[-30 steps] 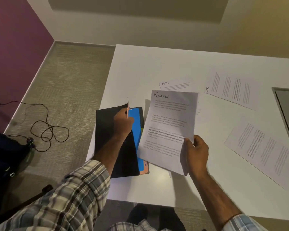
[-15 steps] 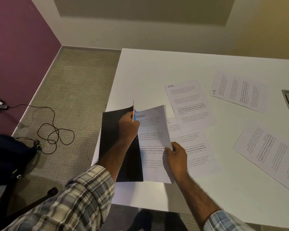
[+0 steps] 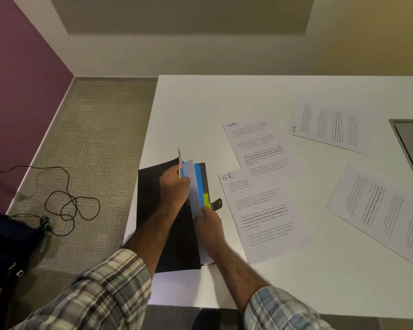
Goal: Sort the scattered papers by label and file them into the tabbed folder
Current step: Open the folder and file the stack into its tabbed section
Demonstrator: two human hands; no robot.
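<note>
A black tabbed folder [image 3: 153, 186] lies at the table's left edge, its cover and a pink divider [image 3: 179, 160] held up by my left hand [image 3: 174, 186]. Blue dividers [image 3: 199, 184] with a yellow tab show inside. My right hand [image 3: 209, 225] grips the lower edge of a white sheet [image 3: 193, 184], the Finance paper, which stands nearly edge-on inside the folder between the dividers. Two sheets marked HR [image 3: 258, 148] [image 3: 260, 210] lie just right of the folder. Another HR sheet [image 3: 329, 127] and one more sheet [image 3: 382, 210] lie farther right.
The white table [image 3: 200, 103] ends at the left beside the folder, over carpet. A grey recessed panel [image 3: 410, 144] sits at the right edge. On the floor lie a tangled black cable [image 3: 69, 206] and a dark bag [image 3: 7, 244].
My right hand has swung the Finance sheet left and down into the folder, so it now stands edge-on between the dividers. The two HR sheets under it are uncovered.
</note>
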